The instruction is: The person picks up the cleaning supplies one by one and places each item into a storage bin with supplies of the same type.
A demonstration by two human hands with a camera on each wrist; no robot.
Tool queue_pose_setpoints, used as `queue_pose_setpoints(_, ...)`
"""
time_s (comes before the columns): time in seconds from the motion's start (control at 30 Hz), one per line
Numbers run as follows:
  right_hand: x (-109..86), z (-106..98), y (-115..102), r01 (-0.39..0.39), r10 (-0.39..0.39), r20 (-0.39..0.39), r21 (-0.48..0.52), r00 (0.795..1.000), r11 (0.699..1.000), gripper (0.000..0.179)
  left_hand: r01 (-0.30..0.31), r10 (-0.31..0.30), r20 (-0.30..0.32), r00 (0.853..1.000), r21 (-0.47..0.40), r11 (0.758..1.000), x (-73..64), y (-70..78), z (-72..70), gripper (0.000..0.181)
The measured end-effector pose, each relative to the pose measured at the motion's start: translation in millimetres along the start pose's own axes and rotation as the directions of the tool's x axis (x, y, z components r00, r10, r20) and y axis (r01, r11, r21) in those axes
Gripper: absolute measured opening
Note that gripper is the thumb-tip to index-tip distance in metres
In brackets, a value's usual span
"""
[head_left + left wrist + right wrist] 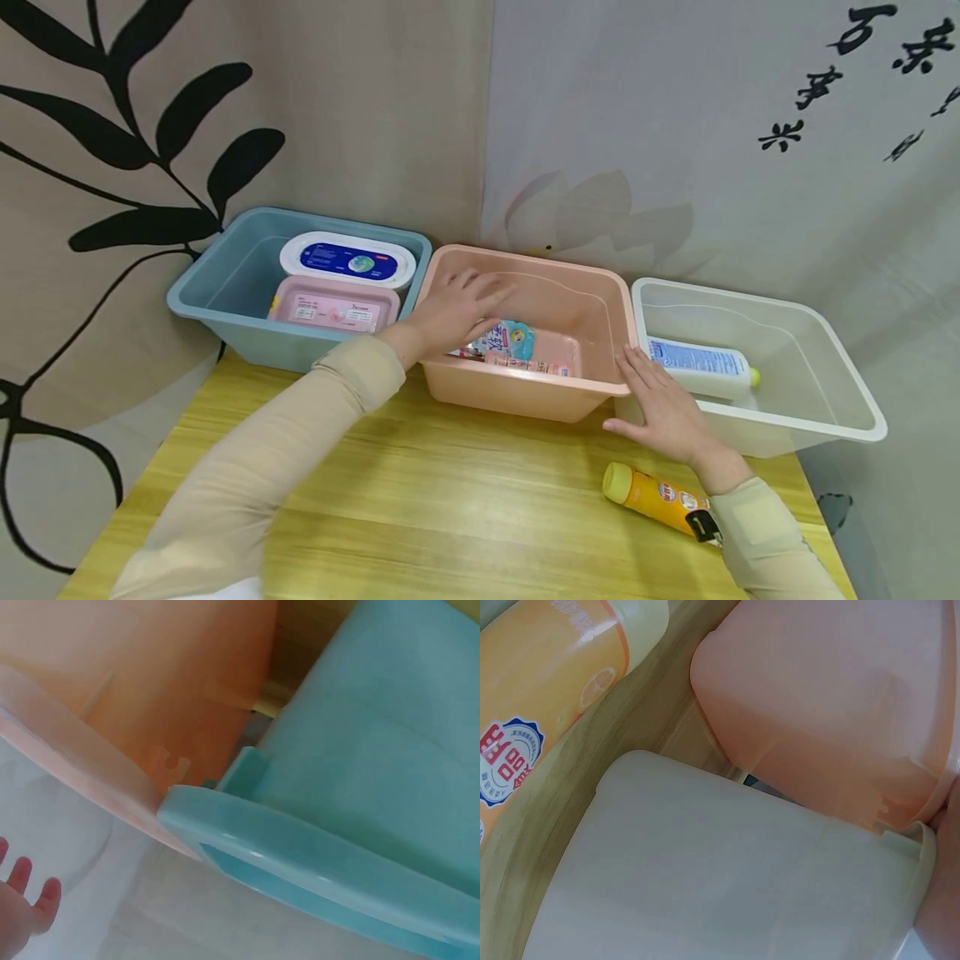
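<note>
A wooden table (450,500) fills the bottom of my remote feed, and the pink bin (510,402) stands on it. The blue bin (262,337) stands to the pink bin's left, the white bin (787,437) close on its right. I see the left hand (450,317) over the pink bin's left part, fingers apart; I cannot tell whether it touches the rim. The right hand (663,412) rests straightened fingers on the pink bin's front right corner. Left of the pink bin, I find a white tub (345,260) and a pink box (333,305); right of it, a white bottle (701,368); before its right corner, an orange bottle (663,498). Inside it lies a blue packet (517,337).
</note>
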State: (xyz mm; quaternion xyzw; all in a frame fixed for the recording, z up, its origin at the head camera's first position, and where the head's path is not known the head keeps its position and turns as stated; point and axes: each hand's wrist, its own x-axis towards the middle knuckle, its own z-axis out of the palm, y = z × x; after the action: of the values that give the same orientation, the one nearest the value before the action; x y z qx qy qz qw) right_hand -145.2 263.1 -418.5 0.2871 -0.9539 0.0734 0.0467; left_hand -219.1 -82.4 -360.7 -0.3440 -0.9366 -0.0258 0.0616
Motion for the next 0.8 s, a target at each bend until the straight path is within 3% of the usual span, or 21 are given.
queue_pose_setpoints(0.3,-0.8,-1,0,-0.011,0.011,0.015,0.004,1.000,1.000,0.095,0.039,-0.040,-0.008,0.999,-0.019,0.999,-17.3,-2.9,6.6,0.070)
queue_pose_setpoints(0.53,-1.4,-2,-1,-0.024,0.023,0.037,0.008,0.999,1.000,0.095,0.108,-0.107,0.015,0.994,-0.080,0.991,-34.6,-5.3,13.7,0.068)
queue_pose_setpoints(0.8,-1.1,0,0,-0.006,0.006,0.020,-0.005,1.000,1.000,0.095,0.145,-0.145,0.023,0.989,-0.036,0.989,-51.8,-13.4,21.8,0.067)
